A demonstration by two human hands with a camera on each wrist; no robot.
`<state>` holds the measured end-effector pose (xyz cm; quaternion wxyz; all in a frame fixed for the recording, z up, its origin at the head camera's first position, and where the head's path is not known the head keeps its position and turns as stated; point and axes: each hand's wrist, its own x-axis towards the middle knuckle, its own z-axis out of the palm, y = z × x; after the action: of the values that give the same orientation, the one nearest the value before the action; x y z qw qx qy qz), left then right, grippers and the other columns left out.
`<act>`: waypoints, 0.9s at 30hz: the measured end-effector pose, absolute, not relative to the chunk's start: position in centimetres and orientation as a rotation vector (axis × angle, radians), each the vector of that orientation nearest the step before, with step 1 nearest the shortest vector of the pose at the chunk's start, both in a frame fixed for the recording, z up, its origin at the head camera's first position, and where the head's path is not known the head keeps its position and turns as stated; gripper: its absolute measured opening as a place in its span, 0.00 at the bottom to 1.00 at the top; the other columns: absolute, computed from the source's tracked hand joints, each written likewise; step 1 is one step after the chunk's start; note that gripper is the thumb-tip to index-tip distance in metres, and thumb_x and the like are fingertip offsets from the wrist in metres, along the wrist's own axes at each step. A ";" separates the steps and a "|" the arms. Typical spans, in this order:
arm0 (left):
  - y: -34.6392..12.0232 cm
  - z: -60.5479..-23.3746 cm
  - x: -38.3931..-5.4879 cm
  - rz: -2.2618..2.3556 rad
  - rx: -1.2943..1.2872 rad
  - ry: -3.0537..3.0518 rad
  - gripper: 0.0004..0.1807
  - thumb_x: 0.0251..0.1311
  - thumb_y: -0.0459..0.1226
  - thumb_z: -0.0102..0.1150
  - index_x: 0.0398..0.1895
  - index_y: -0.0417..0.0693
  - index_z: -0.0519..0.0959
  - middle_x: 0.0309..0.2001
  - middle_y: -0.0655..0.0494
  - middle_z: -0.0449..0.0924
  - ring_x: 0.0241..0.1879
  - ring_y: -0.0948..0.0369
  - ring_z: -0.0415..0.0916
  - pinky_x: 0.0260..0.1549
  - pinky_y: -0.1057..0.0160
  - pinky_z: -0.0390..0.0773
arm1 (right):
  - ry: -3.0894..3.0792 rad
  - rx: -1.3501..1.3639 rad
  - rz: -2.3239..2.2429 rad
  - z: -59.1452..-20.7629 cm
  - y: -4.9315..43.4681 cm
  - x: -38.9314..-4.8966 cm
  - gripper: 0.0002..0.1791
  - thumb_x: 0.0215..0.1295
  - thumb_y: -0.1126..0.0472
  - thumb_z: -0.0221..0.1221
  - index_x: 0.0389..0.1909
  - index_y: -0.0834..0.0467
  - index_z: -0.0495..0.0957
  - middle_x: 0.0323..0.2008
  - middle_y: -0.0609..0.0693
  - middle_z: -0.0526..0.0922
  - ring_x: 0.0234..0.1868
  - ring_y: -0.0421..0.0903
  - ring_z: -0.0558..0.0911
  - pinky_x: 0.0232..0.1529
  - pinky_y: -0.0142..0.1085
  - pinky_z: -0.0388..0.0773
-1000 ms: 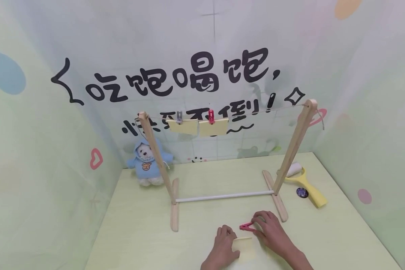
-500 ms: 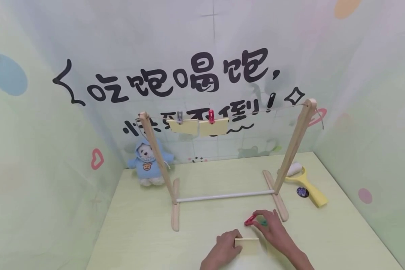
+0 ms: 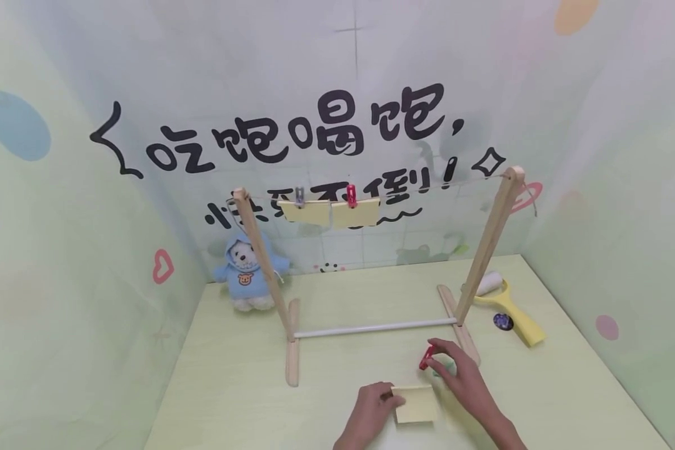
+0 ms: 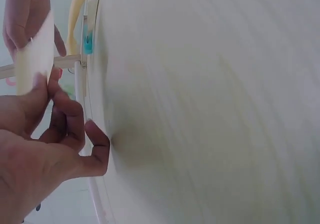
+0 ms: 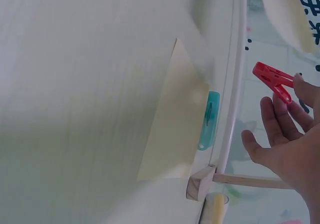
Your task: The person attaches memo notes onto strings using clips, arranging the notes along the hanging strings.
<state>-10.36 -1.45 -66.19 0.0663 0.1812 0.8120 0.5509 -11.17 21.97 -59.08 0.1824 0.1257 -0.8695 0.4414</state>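
My left hand (image 3: 365,412) pinches a pale yellow sticky note (image 3: 416,407) by its left side, lifted off the table. Just up and right of it, my right hand (image 3: 468,386) holds a red clothespin (image 3: 427,357) between thumb and fingers. Its grip on the clothespin's handle end shows in the right wrist view. Another yellow note (image 5: 175,119) lies on the table beside a teal clothespin (image 5: 210,121), below my right hand. Two more notes hang from a string, one (image 3: 306,212) under a grey clothespin (image 3: 299,197), the other (image 3: 355,214) under a red clothespin (image 3: 351,195).
A wooden stand with a left post (image 3: 263,262), a right post (image 3: 488,247) and a white bottom rod (image 3: 374,327) stands beyond the hands. Behind the left post sits a plush toy (image 3: 246,275). A yellow lint roller (image 3: 520,319) and a dark round object (image 3: 503,322) lie at right.
My right hand has moved up and right, turning the red clothespin more upright. My left hand has lifted and tilted the sticky note, shifting slightly right.
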 end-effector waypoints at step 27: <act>-1.0 -48.2 -15.3 2.005 0.359 2.576 0.09 0.77 0.38 0.66 0.43 0.41 0.90 0.44 0.52 0.84 0.44 0.65 0.77 0.49 0.66 0.77 | -2.085 0.703 1.132 -41.9 24.4 -13.8 0.21 0.73 0.52 0.64 0.49 0.69 0.84 0.60 0.74 0.72 0.70 0.37 0.69 0.69 0.21 0.64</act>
<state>-15.26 -1.01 -48.21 -0.0711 0.1091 0.7824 0.6090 -13.83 24.41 -41.86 0.3273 0.2686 -0.7962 0.4321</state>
